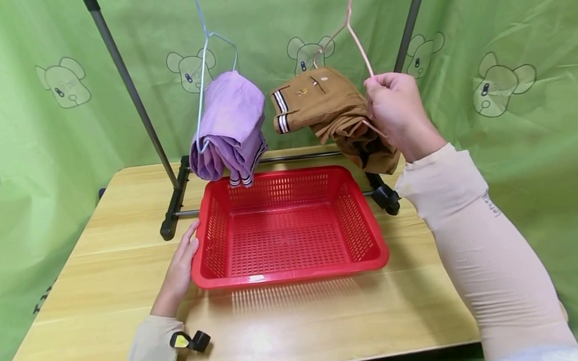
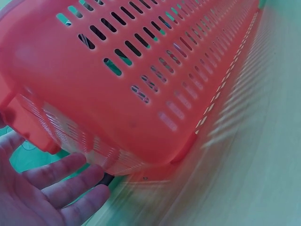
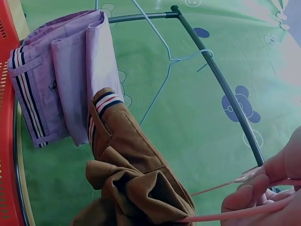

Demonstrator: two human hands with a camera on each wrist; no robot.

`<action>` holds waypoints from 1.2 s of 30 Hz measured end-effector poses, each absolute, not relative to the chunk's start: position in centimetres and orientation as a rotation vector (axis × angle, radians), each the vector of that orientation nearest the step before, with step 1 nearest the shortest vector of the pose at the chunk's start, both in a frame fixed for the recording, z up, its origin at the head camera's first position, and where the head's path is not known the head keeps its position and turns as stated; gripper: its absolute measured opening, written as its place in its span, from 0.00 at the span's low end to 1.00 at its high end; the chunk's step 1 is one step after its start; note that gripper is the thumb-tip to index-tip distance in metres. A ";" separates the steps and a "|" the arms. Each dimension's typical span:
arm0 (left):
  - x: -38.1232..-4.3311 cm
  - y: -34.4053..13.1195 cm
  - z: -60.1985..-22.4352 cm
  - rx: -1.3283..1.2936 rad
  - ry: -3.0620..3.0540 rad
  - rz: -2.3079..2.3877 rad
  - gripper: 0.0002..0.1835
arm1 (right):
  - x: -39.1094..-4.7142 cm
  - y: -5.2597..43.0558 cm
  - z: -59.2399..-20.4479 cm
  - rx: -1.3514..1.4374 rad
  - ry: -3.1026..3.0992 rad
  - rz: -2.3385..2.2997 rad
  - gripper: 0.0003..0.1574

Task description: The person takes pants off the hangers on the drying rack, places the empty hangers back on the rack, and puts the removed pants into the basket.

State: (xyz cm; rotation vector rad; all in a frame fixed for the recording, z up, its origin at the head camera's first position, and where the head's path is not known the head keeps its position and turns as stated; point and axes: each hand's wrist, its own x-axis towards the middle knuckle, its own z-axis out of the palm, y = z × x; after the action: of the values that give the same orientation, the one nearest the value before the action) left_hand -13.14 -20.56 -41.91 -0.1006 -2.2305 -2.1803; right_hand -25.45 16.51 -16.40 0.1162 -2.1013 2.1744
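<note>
My right hand grips one sloping side of a pink hanger. Folded brown trousers with a striped waistband drape over that hanger, bunched near its lower corner. In the right wrist view the fingers curl round the pink wire beside the cloth. Purple trousers, also folded, hang on a blue hanger to the left. My left hand lies along the left side of a red basket, fingers extended at its rim. Slotted basket wall and spread fingers fill the left wrist view.
A grey rack's slanted post rises at left, with a black foot on the wooden table. Its other foot stands behind the basket's right side. Green printed cloth surrounds the table.
</note>
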 end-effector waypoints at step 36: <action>-13.0 -20.4 -42.0 -0.136 -2.189 -2.230 0.26 | -25.2 16.3 -16.0 0.026 -2.211 1.894 0.09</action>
State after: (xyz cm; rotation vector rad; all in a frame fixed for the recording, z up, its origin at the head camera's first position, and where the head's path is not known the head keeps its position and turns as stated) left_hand -13.01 -20.45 -42.03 -0.1363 -2.1890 -2.2300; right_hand -25.22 16.33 -15.99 0.0265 -2.2113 1.8939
